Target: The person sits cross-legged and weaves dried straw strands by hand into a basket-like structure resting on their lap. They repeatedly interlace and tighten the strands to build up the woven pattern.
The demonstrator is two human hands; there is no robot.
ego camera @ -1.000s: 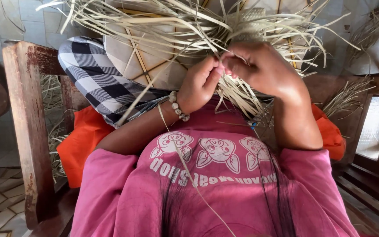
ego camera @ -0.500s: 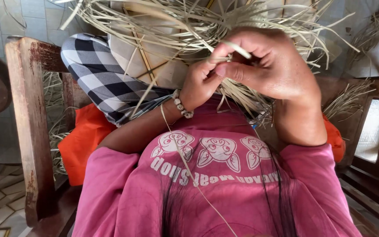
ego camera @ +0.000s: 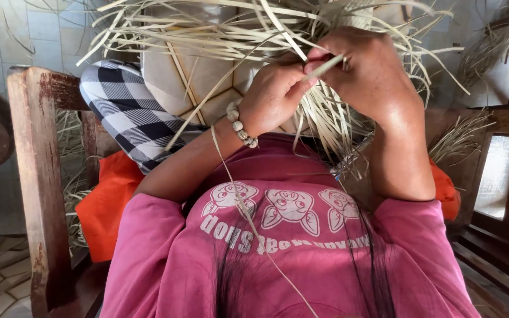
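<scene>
A loose mass of pale dried straw strips (ego camera: 225, 35) spreads above my lap, over a woven piece with a hexagon pattern (ego camera: 201, 82). My left hand (ego camera: 275, 94), with a beaded bracelet at the wrist, pinches some strips. My right hand (ego camera: 372, 73) is closed around one strip (ego camera: 328, 63) that pokes out between thumb and fingers. Both hands meet at the middle of the bundle. One long strand (ego camera: 254, 229) trails down over my pink shirt.
I sit in a wooden chair; its left armrest post (ego camera: 36, 176) and right arm (ego camera: 502, 121) flank me. A black-and-white checked cloth (ego camera: 125, 112) covers my left leg and an orange cushion (ego camera: 104, 203) lies beneath. More straw lies on the tiled floor.
Both hands have risen toward the top of the bundle, the right hand lifting a strip up and turning over it. The view has tilted slightly.
</scene>
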